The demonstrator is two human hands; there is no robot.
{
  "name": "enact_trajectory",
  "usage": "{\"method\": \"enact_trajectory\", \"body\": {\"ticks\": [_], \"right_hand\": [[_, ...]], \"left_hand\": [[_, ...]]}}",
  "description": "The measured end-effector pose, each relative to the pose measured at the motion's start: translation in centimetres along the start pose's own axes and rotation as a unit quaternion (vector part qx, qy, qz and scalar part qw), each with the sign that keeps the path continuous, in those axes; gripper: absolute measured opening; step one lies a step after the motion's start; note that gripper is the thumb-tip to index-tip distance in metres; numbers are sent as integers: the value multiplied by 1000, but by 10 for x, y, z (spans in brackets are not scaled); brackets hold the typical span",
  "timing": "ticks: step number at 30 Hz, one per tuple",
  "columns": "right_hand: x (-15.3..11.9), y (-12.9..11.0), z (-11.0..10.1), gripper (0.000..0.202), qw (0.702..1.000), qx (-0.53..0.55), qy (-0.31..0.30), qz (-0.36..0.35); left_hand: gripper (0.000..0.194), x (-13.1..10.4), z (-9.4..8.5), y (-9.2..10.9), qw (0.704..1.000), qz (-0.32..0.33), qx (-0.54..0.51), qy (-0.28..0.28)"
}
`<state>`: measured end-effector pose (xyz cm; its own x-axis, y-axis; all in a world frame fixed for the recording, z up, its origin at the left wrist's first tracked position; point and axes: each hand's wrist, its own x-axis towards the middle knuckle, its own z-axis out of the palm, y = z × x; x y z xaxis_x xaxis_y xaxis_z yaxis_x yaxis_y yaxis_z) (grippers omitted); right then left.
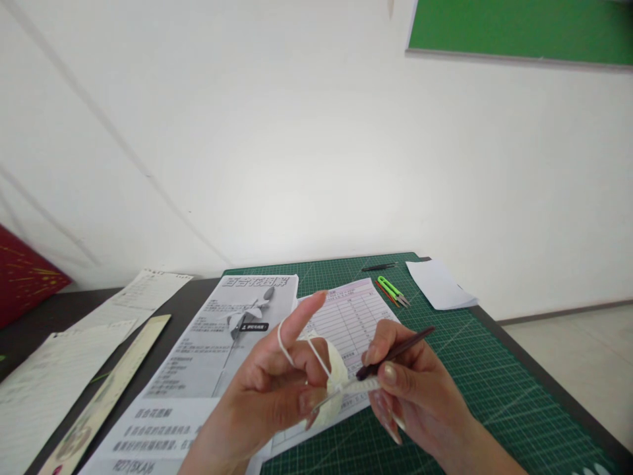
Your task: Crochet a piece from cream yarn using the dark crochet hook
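Observation:
White yarn (285,344) loops round the raised index finger of my left hand (284,382), whose thumb and other fingers pinch a thin strip of white crochet work. In my right hand (415,389) is a crochet hook (400,351) with a dark handle, held between thumb and fingers, its metal end pointing left into the work. The right fingers also touch the crocheted strip (363,384). Behind the work, between the hands, a pale cream round piece (336,366) shows partly, its lower left hidden by my left fingers.
Under the hands lie a printed flower sheet (198,336), a lined form (346,316) and a green cutting mat (475,369). Green snips (390,289), black tweezers (379,267) and white paper (440,284) lie behind. A long ruler (113,389) and handwritten sheets (54,369) are at left.

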<state>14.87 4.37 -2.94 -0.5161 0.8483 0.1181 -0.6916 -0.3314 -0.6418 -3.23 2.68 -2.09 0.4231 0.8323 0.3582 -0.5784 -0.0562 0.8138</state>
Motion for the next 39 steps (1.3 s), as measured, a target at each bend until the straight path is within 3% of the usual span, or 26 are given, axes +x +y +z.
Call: {"method": "enact_trajectory", "body": {"ticks": [8,14,23,26,30,34,36,39], "right_hand": [[-1,1,-3,10,1000,14,-13,-5],[-1,1,-6,13,999,11,-40,-9],[-2,1,-8,11,998,6,-55,-30],[-1,2,-7,13,999,9,-40,-27],[-1,3,-5,12,1000,16,-19,-18],[-1,3,-3,9,1000,13,-14,-8],[-1,3,-2,9,1000,-3,-10,-10],[-1,5,-2,8,999,-44,-3,-18]], "left_hand": [[64,1,2,5,1000,-6,-3,13],[62,1,2,5,1000,6,12,-16],[61,-1,0,6,998,22,54,-17],[62,-3,-2,6,995,-2,96,0],[69,-5,-2,7,973,-64,219,-21],[71,-3,5,7,983,-64,163,-53],[69,-1,7,5,991,-46,122,-29],[57,3,8,0,988,-59,144,22]]}}
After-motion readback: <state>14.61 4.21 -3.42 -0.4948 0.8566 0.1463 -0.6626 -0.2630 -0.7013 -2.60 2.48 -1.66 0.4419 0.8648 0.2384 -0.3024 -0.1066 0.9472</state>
